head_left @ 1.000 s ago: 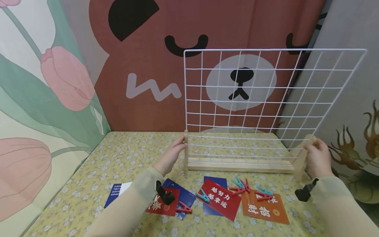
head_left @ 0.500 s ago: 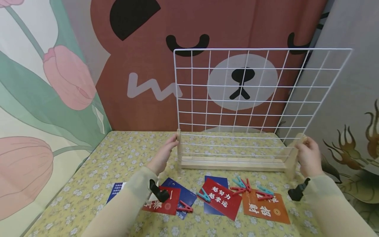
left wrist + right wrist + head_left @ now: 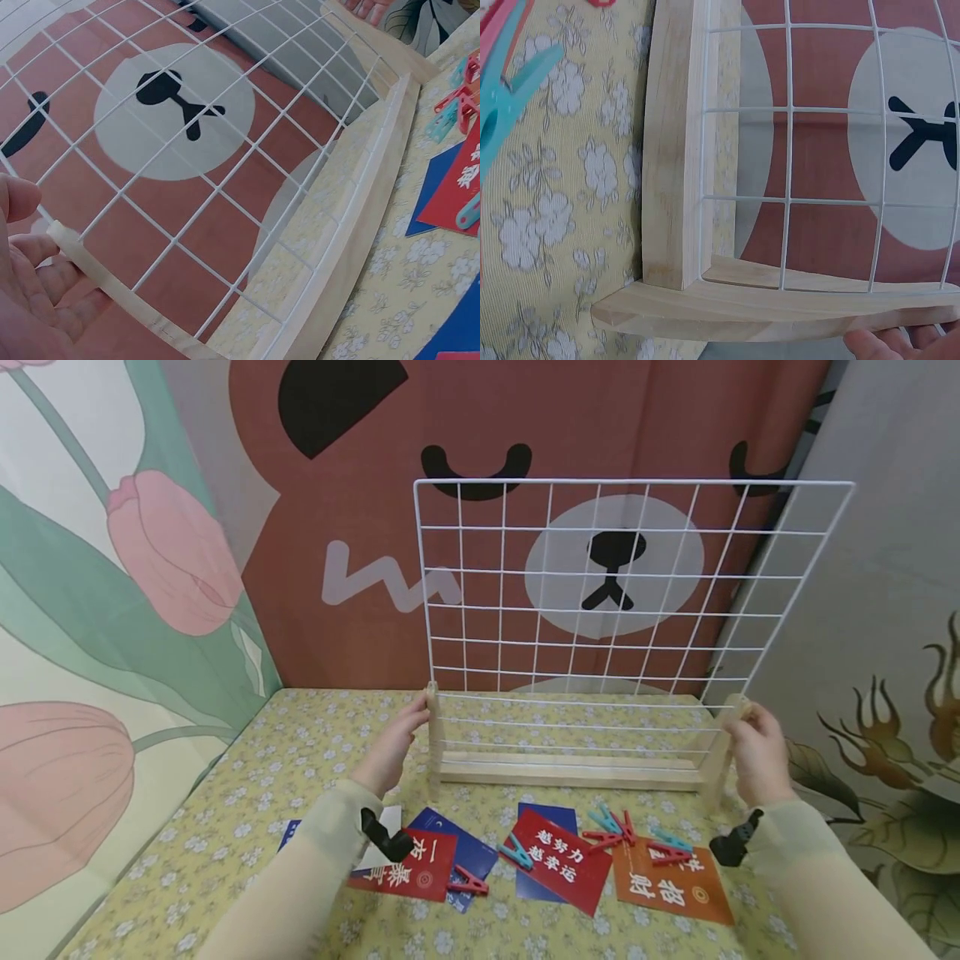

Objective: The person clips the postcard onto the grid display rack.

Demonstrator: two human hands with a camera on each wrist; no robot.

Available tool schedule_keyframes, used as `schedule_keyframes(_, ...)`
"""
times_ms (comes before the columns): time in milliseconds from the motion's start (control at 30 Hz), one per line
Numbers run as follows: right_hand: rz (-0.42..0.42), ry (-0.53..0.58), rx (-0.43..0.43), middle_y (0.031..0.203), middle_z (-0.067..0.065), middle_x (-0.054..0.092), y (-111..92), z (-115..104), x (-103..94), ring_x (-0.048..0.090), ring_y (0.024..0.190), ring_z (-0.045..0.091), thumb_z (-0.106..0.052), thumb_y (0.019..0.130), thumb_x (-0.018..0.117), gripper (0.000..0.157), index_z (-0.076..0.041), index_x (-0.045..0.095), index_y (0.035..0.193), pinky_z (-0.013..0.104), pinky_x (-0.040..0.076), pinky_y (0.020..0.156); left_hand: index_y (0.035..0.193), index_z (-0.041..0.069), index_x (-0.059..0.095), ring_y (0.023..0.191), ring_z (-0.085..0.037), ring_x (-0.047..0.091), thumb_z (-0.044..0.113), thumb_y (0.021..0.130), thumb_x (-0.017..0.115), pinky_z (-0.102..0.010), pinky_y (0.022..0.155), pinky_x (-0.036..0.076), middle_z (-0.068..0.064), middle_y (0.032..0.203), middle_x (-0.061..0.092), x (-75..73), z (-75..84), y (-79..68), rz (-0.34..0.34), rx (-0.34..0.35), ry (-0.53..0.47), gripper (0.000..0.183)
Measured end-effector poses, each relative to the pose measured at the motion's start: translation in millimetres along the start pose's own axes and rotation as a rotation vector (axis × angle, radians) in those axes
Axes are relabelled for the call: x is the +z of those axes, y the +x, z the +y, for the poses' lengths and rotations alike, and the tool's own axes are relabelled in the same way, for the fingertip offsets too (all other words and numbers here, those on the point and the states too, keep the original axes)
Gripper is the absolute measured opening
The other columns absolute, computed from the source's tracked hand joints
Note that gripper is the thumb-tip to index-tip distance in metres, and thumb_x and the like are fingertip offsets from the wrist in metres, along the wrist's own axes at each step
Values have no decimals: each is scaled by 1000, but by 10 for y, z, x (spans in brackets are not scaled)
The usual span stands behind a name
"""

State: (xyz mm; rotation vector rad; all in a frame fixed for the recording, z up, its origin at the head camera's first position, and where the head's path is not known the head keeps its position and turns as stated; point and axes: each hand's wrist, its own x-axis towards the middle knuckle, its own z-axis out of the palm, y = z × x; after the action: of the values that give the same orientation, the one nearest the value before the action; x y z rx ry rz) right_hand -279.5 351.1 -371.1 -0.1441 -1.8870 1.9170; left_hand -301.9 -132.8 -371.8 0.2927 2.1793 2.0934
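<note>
A white wire grid rack (image 3: 537,607) stands upright on the table, its wooden base bar (image 3: 570,772) joining two wooden end pieces. My left hand (image 3: 392,741) holds the left end piece (image 3: 112,292) near its top, fingers against the outer side in the left wrist view. My right hand (image 3: 757,753) grips the upper part of the right end piece (image 3: 780,311); only its fingertips (image 3: 870,345) show in the right wrist view. In front of the base lie a red card (image 3: 562,860) with white characters, an orange card (image 3: 667,889) and several red and teal clothespins (image 3: 468,882).
Another red card (image 3: 408,872) overlaps a blue card (image 3: 450,843) near my left forearm, which partly hides it. A flowered cloth (image 3: 292,760) covers the table. Behind stands a curtain (image 3: 352,643) with a bear face.
The grid rack has slid left along the table, both hands moving with it and keeping their places on its end pieces. The cards and clothespins have stayed put.
</note>
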Motion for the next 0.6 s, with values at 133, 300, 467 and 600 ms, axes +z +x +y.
schedule_keyframes(133,-7,-9,4,108,-5,47,-47,-26,65,47,86,5,-5,97,41,53,3,25,148,15,40,69,154,24,20,146,-22,-1,29,104,37,-51,115,0,1,161,9,-71,-7,0,3,-6,-5,54)
schedule_keyframes(300,-7,-15,26,111,-4,46,-79,-20,151,47,89,5,-4,97,41,55,3,23,149,17,40,75,154,25,19,146,-23,2,30,103,37,-51,114,-2,1,160,11,-145,-6,-19,25,-11,3,54)
schedule_keyframes(467,-9,-54,32,121,1,44,-114,-14,254,44,95,6,-7,98,40,57,0,20,151,19,38,81,155,26,18,146,-24,1,31,103,37,-51,114,-4,0,160,10,-231,-9,-41,49,-26,8,55)
schedule_keyframes(600,-30,-96,43,144,18,32,-132,-15,337,42,116,18,-11,99,38,60,-4,14,153,29,33,98,155,27,17,146,-24,-3,32,103,37,-52,113,-5,2,161,9,-292,-9,-66,66,-41,-1,56)
